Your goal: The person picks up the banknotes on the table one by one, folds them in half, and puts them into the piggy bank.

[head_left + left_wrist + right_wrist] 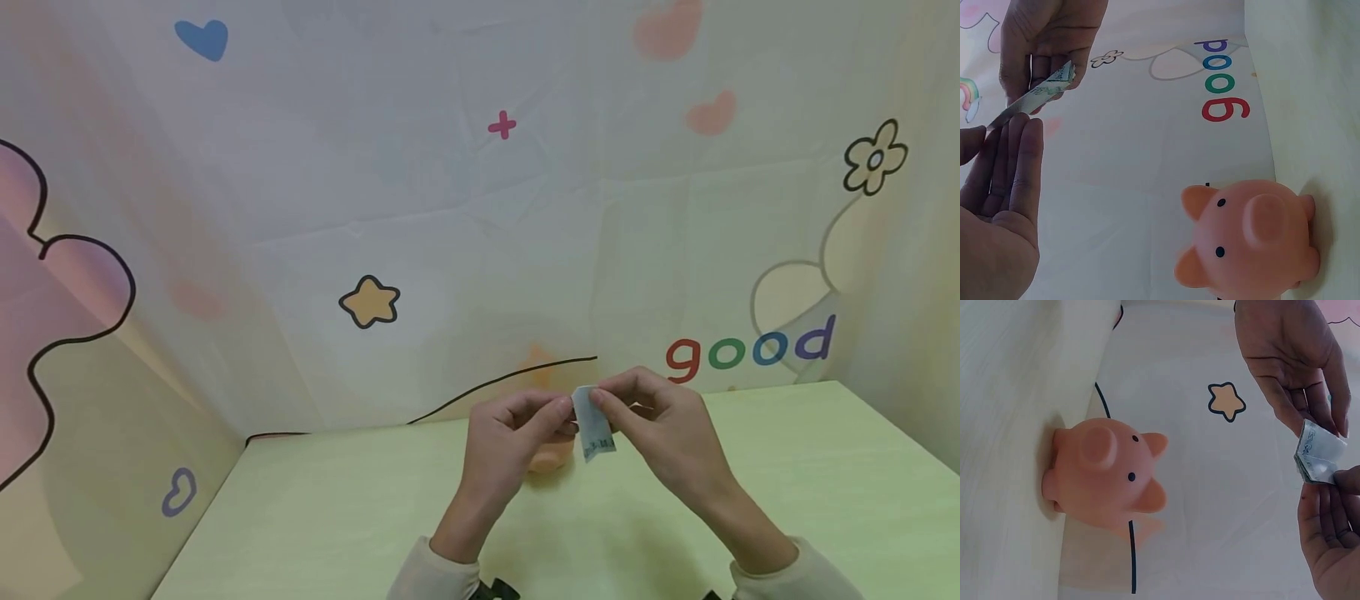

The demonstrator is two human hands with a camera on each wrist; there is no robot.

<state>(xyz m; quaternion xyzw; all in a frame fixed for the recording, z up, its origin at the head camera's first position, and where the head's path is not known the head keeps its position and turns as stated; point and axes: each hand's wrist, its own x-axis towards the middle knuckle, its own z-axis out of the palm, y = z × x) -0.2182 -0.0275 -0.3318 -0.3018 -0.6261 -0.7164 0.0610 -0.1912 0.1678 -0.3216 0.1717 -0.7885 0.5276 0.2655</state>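
Both hands meet in the air above the table, around a small folded banknote (594, 425). My left hand (502, 450) pinches its left edge between thumb and fingertips. On the other side, my right hand (671, 433) pinches the upper right part, its thumb lying on the face of the note. The folded layers (1321, 453) show in the right wrist view, with some dark printing along one edge. A pink pig figure (1257, 231), shaped like a piggy bank, stands upright on the table behind the hands. In the head view the hands hide most of it.
The pale green table (337, 517) stretches out on both sides of the hands. Behind it hangs a light backdrop (420, 183) printed with hearts, a star and the word "good". It also closes in the left side.
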